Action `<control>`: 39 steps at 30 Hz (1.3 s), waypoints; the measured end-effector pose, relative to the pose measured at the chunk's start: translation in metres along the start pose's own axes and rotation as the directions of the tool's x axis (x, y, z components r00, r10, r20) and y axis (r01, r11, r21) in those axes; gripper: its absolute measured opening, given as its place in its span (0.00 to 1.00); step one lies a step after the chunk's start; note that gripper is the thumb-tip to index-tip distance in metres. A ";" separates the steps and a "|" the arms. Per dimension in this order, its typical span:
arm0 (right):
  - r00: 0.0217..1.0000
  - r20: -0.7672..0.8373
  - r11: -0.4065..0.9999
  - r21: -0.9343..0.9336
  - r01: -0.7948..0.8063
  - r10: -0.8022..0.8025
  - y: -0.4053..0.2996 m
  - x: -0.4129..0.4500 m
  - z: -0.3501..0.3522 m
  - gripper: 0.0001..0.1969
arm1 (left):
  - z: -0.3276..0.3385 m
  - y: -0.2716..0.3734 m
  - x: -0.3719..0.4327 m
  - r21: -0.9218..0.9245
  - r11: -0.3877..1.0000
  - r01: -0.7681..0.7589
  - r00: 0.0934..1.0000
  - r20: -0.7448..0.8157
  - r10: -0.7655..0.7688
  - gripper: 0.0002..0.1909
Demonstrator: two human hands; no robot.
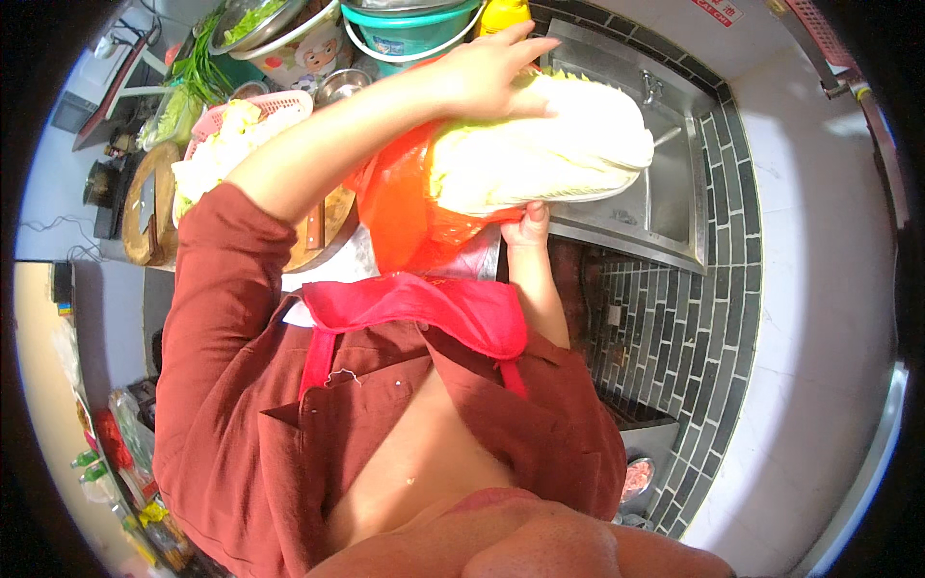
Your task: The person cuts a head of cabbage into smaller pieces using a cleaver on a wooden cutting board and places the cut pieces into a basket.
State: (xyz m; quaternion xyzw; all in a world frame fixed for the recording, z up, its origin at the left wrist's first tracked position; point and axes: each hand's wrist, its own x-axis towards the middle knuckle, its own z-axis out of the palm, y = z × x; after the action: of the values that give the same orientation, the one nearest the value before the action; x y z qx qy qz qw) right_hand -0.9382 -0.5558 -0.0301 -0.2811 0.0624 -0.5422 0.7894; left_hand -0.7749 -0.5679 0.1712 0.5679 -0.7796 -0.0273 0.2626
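Observation:
A large napa cabbage (549, 148) lies on its side, its leafy end partly inside a red plastic bag (405, 209) and its white base over the near edge of the steel sink (668, 217). My left hand (498, 72) reaches across the top of the cabbage, its thumb against the leaves and its fingers spread. Below the cabbage, my right hand (527, 225) grips the bag's edge, thumb up, close under the cabbage's side. The fingers of that hand are mostly hidden.
Left of the bag are a round wooden board (336, 217) with a knife handle (316, 227), a pink basket (293, 105) of pale leaves, and another round board (137, 224) with a cleaver (147, 202). Behind stand a teal bucket (412, 32) and a yellow bottle (504, 16). A faucet (650, 87) is at the sink.

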 end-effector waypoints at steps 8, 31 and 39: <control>0.996 0.086 0.996 -0.088 -0.026 0.034 -0.033 0.008 -0.052 0.35 | -0.008 -0.030 -0.085 -0.036 0.996 0.085 0.990 0.116 -0.080 0.48; 0.974 -0.045 0.967 -0.139 0.213 -0.221 -0.115 -0.031 -0.037 0.18 | 0.035 -0.085 -0.119 0.390 0.912 -0.127 0.831 0.543 -0.116 0.14; 0.952 -0.037 0.929 -0.231 0.288 -0.304 -0.158 -0.032 -0.014 0.18 | 0.086 -0.133 -0.183 0.113 0.983 -0.144 0.736 0.677 0.030 0.16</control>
State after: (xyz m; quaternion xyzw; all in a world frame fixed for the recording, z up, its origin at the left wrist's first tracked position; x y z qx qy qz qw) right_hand -1.0860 -0.5729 0.0327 -0.3541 0.1081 -0.6543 0.6593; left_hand -0.6570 -0.4724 -0.0174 0.5017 -0.8469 -0.1562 -0.0808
